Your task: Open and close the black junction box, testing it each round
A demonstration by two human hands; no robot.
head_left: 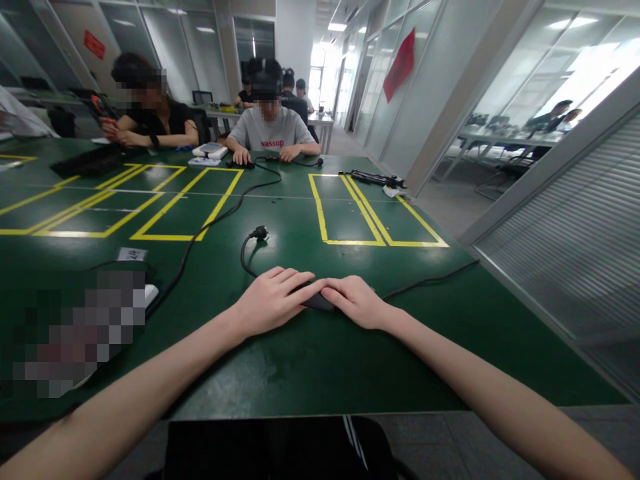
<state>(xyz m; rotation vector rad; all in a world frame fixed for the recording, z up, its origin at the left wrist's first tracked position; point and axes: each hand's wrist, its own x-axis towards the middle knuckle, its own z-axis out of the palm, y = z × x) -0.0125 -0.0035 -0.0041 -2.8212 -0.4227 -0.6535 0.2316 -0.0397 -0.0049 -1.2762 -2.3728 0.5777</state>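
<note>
A black power adapter lies on the green table under both my hands, which cover most of it. My left hand holds its left end, with the fingers laid over the top. My right hand grips the other end, its thumb pressed near my left fingertips. From the left side of the adapter a black cord curves away to a plug resting on the table. A thin black cable runs off to the right toward the table edge.
Yellow tape rectangles mark the green table. At left lies a blurred-out item beside a long black cable. A folded black tripod-like stand lies at the far right. Two people sit across; one person's hands rest near a similar black device.
</note>
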